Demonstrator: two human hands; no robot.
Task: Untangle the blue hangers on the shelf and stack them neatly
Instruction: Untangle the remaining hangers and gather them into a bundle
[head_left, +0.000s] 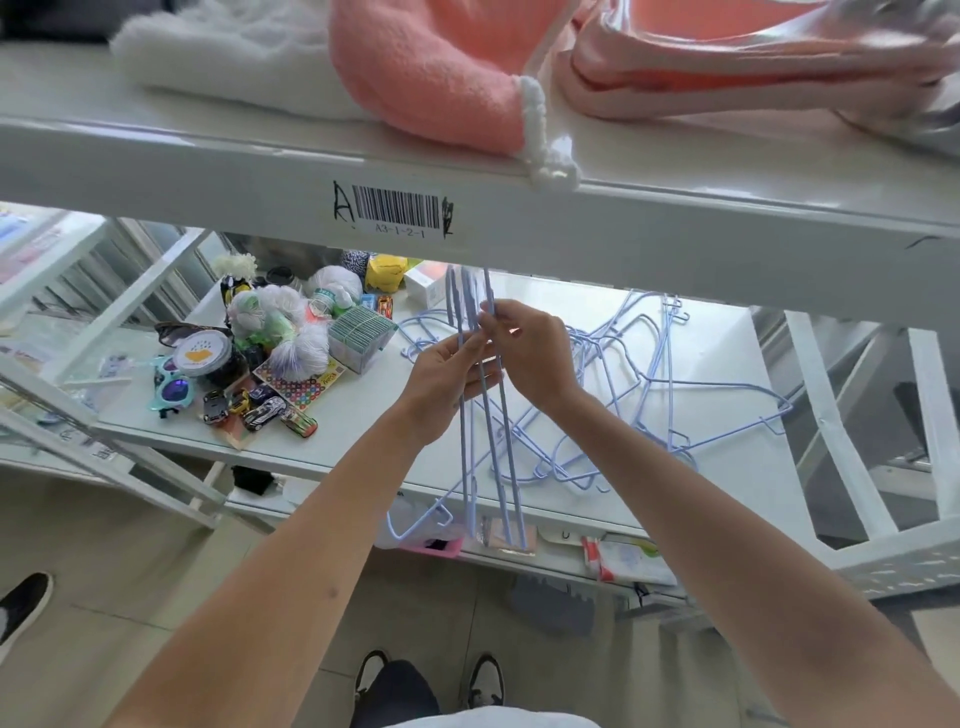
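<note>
While the person stood before the white shelf (322, 447), a jumble of small goods lay at its left end: toy cars (260, 408), sunglasses (174, 387), a round lidded tub (202, 353) and a sheet of coloured stickers (301, 382). Just right of that clutter, the left hand (447, 376) was closed around a bundle of blue hangers (488, 431) held nearly upright in front of the shelf, their lower ends reaching below its front edge. The right hand (535, 356) met the same bundle a little higher, fingertips (489, 310) pinching one wire. Farther right, a tangled heap of hangers (654, 384) lay flat on the shelf. Above, pink and white cloths (426, 78) rested on the upper shelf (208, 171).
</note>
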